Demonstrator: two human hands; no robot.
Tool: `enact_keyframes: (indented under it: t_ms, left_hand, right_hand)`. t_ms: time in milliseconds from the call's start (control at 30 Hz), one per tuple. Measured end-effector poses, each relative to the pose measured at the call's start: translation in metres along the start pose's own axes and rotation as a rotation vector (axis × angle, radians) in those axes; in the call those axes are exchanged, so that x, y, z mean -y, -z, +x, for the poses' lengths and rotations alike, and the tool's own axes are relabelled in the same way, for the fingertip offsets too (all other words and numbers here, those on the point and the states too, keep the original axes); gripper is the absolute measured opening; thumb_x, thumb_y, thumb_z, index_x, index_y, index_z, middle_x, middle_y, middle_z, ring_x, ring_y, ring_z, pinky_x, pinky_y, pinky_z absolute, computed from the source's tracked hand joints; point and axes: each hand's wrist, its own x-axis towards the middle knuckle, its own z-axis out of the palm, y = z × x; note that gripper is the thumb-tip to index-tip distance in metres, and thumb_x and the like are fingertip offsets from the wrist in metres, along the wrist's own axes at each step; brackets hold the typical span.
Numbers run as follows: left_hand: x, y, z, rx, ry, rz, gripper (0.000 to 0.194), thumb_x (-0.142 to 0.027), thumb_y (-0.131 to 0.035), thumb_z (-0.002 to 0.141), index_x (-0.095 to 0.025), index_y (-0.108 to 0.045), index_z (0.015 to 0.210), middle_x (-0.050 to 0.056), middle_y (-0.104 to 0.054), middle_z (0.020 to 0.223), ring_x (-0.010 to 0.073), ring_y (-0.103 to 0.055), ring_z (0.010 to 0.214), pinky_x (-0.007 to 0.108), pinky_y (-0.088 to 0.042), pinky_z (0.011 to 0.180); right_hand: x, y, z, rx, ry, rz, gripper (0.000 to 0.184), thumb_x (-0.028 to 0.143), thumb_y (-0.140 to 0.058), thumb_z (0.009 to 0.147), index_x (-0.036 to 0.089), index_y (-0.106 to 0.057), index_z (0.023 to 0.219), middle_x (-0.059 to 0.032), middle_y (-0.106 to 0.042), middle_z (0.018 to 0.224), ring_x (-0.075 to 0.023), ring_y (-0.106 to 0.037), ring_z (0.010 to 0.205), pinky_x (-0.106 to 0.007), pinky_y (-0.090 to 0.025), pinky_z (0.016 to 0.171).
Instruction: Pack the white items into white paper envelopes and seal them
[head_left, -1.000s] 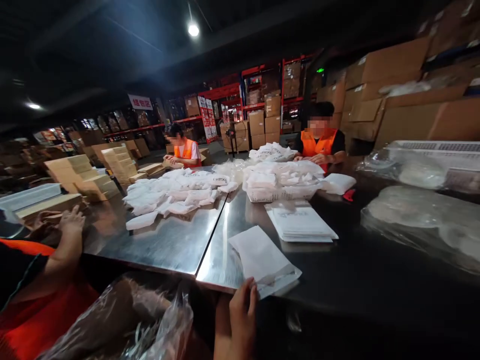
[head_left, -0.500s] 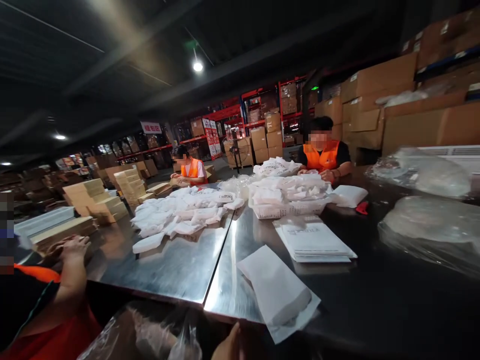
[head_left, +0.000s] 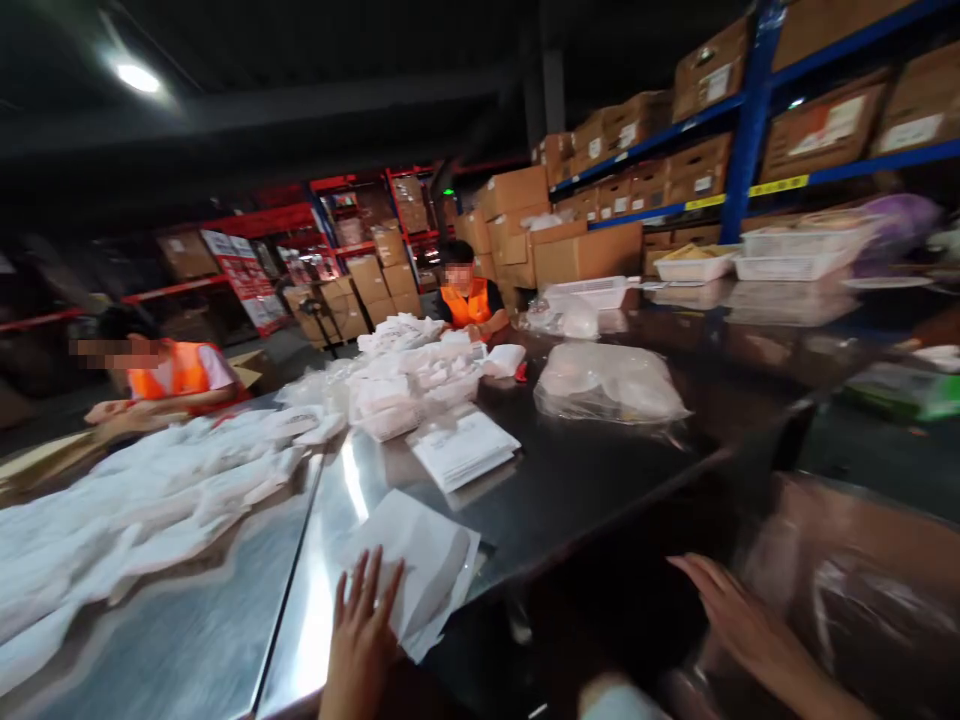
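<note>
My left hand point(head_left: 363, 615), fingers spread, reaches over the near part of a flat white packaging bag point(head_left: 409, 570) at the table's front edge. Its fingertips overlap the bag; whether they press on it I cannot tell. Off the table, to the right, my right hand point(head_left: 739, 620) is stretched out with its fingers extended and nothing visible in them. Beside and behind it is a large clear plastic bag point(head_left: 862, 590). A stack of white printed bags point(head_left: 466, 447) lies just beyond the single one.
A heap of white packets point(head_left: 165, 500) covers the left tabletop. More fill a white basket point(head_left: 386, 420). Clear plastic bags point(head_left: 607, 385) lie to the right. Two people in orange vests point(head_left: 187, 375) sit across the table. Shelves of cartons point(head_left: 697, 165) stand behind.
The view has swung right. My left hand has come up over the white bag, and my right hand now shows at the right. The co-worker's arm at the left is out of view.
</note>
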Motion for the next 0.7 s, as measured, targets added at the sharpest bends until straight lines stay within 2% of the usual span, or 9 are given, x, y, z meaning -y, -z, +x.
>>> enact_keyframes:
  t_ms: [67,167,267,367,433,533,700]
  left_hand:
    - [-0.007,0.0,0.011,0.011,-0.104,0.043,0.052,-0.005,-0.05,0.08,-0.025,-0.06,0.127,0.008,-0.051,0.145,0.0245,-0.032,0.143,0.045,-0.013,0.122]
    - [-0.012,0.004,0.016,0.014,-0.196,0.148,0.046,-0.003,-0.046,0.084,-0.024,-0.063,0.121,0.003,-0.062,0.133,0.0209,-0.047,0.134,0.044,-0.012,0.123]
    - [-0.014,0.015,0.011,0.053,-0.263,0.169,0.033,-0.012,-0.043,0.094,-0.025,-0.065,0.116,-0.001,-0.065,0.129,0.0188,-0.053,0.128,0.043,-0.022,0.121]
    - [-0.014,0.022,0.0,0.057,-0.267,0.124,0.028,-0.023,-0.041,0.099,-0.024,-0.065,0.114,-0.001,-0.067,0.126,0.0173,-0.053,0.127,0.039,-0.036,0.114]
    - [-0.013,0.022,-0.007,0.017,-0.243,0.105,0.029,-0.026,-0.039,0.101,-0.022,-0.065,0.113,0.001,-0.069,0.122,0.0167,-0.056,0.124,0.038,-0.04,0.111]
    - [-0.011,0.019,-0.016,-0.011,-0.217,0.092,0.028,-0.026,-0.04,0.101,-0.021,-0.067,0.109,0.004,-0.072,0.116,0.0168,-0.06,0.118,0.037,-0.045,0.106]
    - [-0.012,0.019,-0.02,0.071,-0.164,0.066,0.027,-0.022,-0.042,0.1,-0.02,-0.065,0.115,0.006,-0.071,0.117,0.0181,-0.059,0.12,0.038,-0.045,0.107]
  right_hand:
    - [0.011,-0.029,0.041,-0.028,0.203,0.087,0.044,0.016,-0.038,0.094,0.024,-0.053,0.134,-0.0123,-0.064,0.12,-0.0187,-0.063,0.107,-0.033,-0.048,0.09]
    - [0.063,-0.067,0.111,-0.004,0.494,0.261,0.058,0.022,-0.047,0.091,0.024,-0.037,0.148,-0.0105,-0.052,0.142,-0.0238,-0.044,0.134,-0.041,-0.043,0.104]
    - [0.124,-0.087,0.169,0.041,0.853,0.441,0.059,0.029,-0.053,0.09,0.02,-0.038,0.147,-0.0107,-0.049,0.145,-0.0243,-0.038,0.138,-0.041,-0.043,0.106]
    - [0.167,-0.097,0.21,0.054,1.101,0.532,0.051,0.013,-0.047,0.091,0.018,-0.045,0.142,-0.0091,-0.053,0.142,-0.0206,-0.042,0.136,-0.037,-0.044,0.106]
    - [0.184,-0.1,0.229,0.023,1.254,0.538,0.053,0.004,-0.043,0.09,0.02,-0.048,0.14,-0.0079,-0.054,0.141,-0.0203,-0.046,0.133,-0.04,-0.045,0.107]
    - [0.195,-0.103,0.244,0.018,1.432,0.589,0.05,0.005,-0.045,0.092,0.019,-0.048,0.14,-0.0096,-0.055,0.139,-0.0208,-0.049,0.13,-0.042,-0.044,0.108]
    - [0.195,-0.094,0.242,0.223,1.454,0.662,0.052,0.008,-0.044,0.094,0.021,-0.041,0.145,-0.0103,-0.049,0.142,-0.0206,-0.041,0.135,-0.044,-0.038,0.113]
